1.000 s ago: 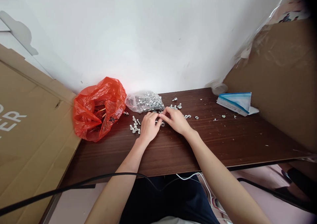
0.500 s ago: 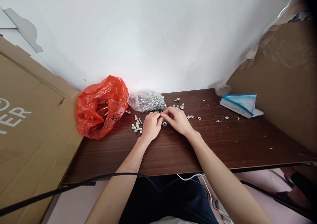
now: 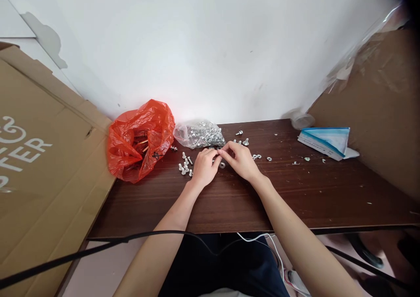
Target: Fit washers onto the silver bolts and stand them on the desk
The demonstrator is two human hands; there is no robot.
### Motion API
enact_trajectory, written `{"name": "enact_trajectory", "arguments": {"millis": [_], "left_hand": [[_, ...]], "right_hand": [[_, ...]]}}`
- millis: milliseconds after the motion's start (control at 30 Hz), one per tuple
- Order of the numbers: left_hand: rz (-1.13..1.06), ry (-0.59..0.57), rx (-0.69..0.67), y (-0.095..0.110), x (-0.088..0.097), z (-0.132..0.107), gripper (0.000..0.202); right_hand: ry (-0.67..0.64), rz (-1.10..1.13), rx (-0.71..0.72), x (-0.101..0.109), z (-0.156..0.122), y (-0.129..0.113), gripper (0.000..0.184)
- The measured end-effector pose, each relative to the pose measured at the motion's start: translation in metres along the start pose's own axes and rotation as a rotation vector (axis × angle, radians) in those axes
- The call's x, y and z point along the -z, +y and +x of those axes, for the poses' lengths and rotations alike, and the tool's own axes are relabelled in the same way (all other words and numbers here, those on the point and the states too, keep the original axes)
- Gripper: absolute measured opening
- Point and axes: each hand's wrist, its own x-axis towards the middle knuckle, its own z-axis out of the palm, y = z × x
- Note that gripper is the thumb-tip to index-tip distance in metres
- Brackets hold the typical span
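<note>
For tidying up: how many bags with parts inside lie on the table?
2: the red bag at the left edge of the table; the clear bag of screws beside it, behind the left hand. None seems hidden.

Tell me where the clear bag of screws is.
Head view: the clear bag of screws lies near the table's back edge, just right of the red plastic bag and just beyond the left hand.

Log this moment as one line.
left hand: fingertips meet right hand by washer | loose screws: beside left hand | clear screw bag: just beyond hands
</note>
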Motion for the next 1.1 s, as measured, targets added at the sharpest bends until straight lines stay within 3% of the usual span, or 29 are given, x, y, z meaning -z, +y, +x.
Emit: {"name": "enact_trajectory", "arguments": {"millis": [233,467,767,1100], "left_hand": [[-0.024,0.016,0.016,0.0008,0.0010,0.0001,0.014],[-0.017,0.034,0.025,0.0022,0.0023,-0.0007,0.010],[0.050,0.052,-0.023,0.0028,0.0021,-0.0014,0.010],[0.021,0.029,-0.105,0.0037,0.0022,-0.0023,0.006]], "right_hand": [[0.033,0.025,0.092,0.0014,-0.0003,-0.0038,0.020],[0.053,0.012,0.079,0.0000,-0.0006,-0.0027,0.018],[-0.002,-0.146,-0.065,0.0019,-0.0019,-0.0038,0.033],[-0.060,-0.277,-0.078,0.0021,-0.0019,-0.0046,0.047]]}}
